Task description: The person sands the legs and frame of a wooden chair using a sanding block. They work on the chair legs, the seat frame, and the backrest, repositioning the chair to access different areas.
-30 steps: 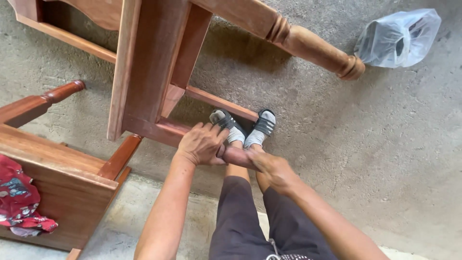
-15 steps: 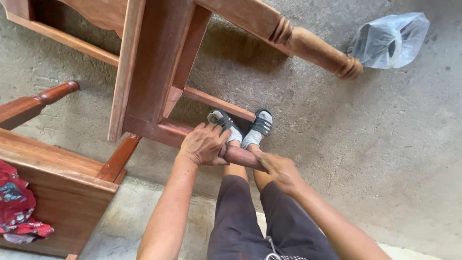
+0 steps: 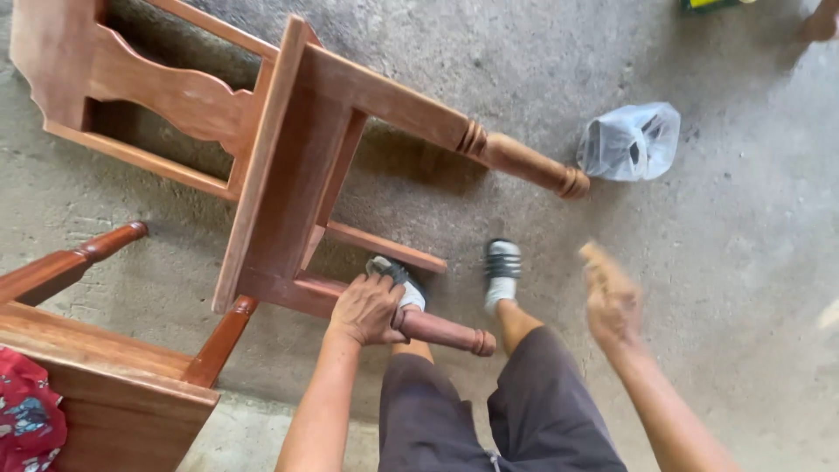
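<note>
- The left hand is gripping the near turned leg of a brown wooden chair, fingers wrapped over the top of the leg where it meets the seat frame
- The chair is lying on its side on the grey concrete floor, its seat facing left and its shaped backrest stretching toward the upper left corner
- The far leg, with turned rings near its end, is pointing right toward a clear plastic bag lying on the floor, the two just apart
- A flat rail is running between the chair's legs, just above the left hand
- The right hand is hanging in the air to the right of the chair, well clear of the wood; it is blurred, so whether it is open or holding anything I cannot tell
- The person's feet, in grey socks and dark sandals, are standing on the floor: the left foot is tucked against the gripped leg just beside the left hand, the right foot a little apart to the right
- A second wooden chair is sitting at the lower left, with a red patterned cloth lying on it
</note>
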